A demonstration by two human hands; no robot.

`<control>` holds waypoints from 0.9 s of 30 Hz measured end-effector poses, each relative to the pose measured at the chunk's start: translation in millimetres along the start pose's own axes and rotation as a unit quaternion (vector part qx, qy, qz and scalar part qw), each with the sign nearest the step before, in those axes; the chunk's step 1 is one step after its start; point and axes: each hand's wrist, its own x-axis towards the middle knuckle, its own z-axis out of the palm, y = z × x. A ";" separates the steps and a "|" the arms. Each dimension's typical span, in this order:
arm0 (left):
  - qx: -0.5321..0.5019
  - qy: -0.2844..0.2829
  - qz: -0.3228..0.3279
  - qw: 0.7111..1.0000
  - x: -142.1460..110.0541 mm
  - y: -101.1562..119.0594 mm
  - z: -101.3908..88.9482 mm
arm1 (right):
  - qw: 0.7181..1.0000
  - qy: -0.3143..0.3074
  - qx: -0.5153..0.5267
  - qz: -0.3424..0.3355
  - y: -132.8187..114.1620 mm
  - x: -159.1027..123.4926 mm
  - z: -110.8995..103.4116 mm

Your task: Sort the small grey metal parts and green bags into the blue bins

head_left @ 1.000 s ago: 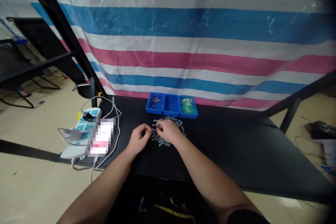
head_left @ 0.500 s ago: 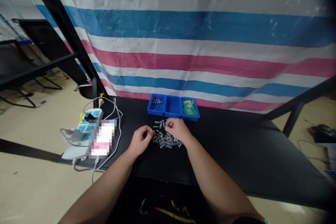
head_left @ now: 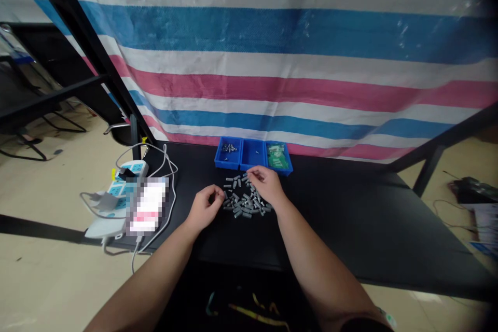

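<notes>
On the black table lies a loose pile of small grey cylindrical pieces, with some tiny shiny bits among them. My left hand rests at the pile's left edge, thumb and forefinger curled together in a pinch. Over the pile's upper right side is my right hand, its fingertips also pinched together. Whatever either pinch holds is too small to make out. Just behind the pile stand three joined blue bins. Small metal screws lie in the left bin, one tiny piece in the middle bin, and green and white items in the right bin.
At the table's left are a white power strip with plugs, looping white cables and a phone with a blurred screen. A striped plastic sheet hangs behind the table, between black frame posts.
A tiny piece now shows in the middle blue bin, where none was visible before. My right hand has shifted slightly; my left hand keeps its pinch. The whole view has shifted a little.
</notes>
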 end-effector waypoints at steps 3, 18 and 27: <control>0.004 -0.001 0.002 1.000 -0.3 -1.8 0.6 | 0.991 0.057 -0.110 -0.045 -1.7 7.3 -18.6; -0.025 -0.008 0.003 1.000 0.6 -6.2 0.8 | 0.751 -0.195 -0.629 0.041 -28.5 147.1 -6.1; -0.030 -0.013 0.003 0.999 0.2 -3.7 0.8 | 0.743 -0.226 -0.630 -0.003 -31.8 149.0 -12.3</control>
